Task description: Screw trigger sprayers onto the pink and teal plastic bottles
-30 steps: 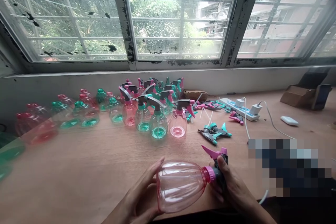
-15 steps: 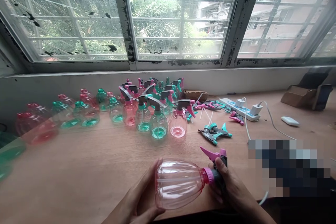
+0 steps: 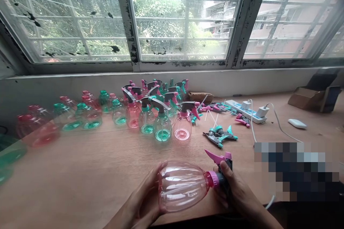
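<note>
A clear pink spray bottle [image 3: 182, 186] lies sideways in the air above the near table edge, its base to the left. My left hand [image 3: 149, 191] is wrapped round the base end. At the neck, my right hand [image 3: 232, 186] grips the black and pink spray head [image 3: 225, 161], whose pink trigger points up and left. The pink collar [image 3: 214, 179] sits against the bottle's neck; whether it is fully tight I cannot tell. A thin tube shows faintly inside the bottle. Part of the spray head is hidden behind my right fingers.
Several pink and green bottles with spray heads [image 3: 162, 128] stand by the wall. Open-necked bottles [image 3: 88, 116] are at left. Loose spray heads [image 3: 220, 136], a power strip [image 3: 245, 111], a white mouse [image 3: 297, 123] and a cardboard box [image 3: 306, 98] lie at right.
The bottle has turned slightly about its length, and my left hand has shifted a little at its base. My right hand keeps its place on the spray head.
</note>
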A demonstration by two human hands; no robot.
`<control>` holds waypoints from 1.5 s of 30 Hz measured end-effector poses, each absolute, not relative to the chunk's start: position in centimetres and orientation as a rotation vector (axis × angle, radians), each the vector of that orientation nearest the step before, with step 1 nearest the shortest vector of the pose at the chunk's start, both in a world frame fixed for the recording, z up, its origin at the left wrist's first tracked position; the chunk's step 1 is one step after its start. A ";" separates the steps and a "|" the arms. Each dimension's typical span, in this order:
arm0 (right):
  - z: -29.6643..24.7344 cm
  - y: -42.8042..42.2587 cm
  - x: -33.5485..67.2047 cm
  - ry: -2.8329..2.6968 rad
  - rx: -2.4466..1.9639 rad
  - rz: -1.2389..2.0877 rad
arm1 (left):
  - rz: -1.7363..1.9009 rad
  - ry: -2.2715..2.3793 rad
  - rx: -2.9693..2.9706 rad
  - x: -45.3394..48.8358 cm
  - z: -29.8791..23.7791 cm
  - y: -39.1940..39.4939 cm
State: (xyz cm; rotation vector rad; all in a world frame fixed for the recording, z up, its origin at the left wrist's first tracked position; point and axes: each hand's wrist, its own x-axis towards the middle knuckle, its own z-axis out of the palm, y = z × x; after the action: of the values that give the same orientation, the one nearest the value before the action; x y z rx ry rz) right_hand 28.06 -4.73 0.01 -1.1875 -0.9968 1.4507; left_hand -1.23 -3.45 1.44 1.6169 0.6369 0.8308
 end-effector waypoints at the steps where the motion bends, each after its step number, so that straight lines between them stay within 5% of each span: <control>1: 0.0 -4.7 28.1 -0.996 -1.180 1.447 | 0.817 0.639 1.617 -1.3 1.3 -3.4; 45: -0.3 -4.9 28.4 -1.080 -1.208 1.411 | 0.788 0.612 1.629 -1.9 1.4 -3.1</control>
State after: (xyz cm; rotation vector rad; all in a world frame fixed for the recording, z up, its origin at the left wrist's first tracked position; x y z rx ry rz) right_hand 28.38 -4.86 -0.30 -1.2085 -1.0801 1.4105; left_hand -1.90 -3.10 1.36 1.6293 0.6118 0.7882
